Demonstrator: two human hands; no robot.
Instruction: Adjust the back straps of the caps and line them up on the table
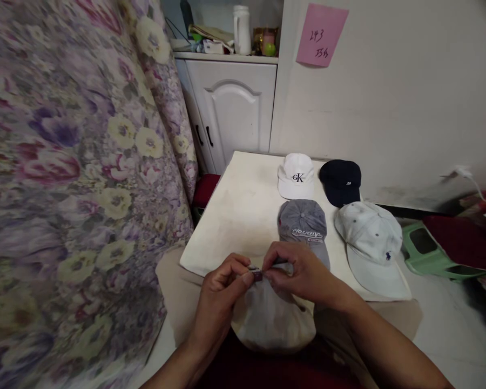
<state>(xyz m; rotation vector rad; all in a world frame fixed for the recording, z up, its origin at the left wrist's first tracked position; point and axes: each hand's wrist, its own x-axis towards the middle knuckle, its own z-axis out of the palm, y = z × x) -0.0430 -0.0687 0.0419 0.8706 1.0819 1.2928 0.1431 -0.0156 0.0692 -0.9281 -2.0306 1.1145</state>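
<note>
A pale beige cap lies over the lap, its strap end raised at the near edge of the cream table. My left hand pinches the strap beside a small dark red tag. My right hand pinches the other side of the strap, fingertips close to the left ones. Just beyond my right hand sits a grey cap with white lettering, partly hidden by that hand.
On the cream table are a white cap, a dark navy cap and a pale green cap. A floral curtain hangs at left. A green stool stands at right, a white cabinet behind.
</note>
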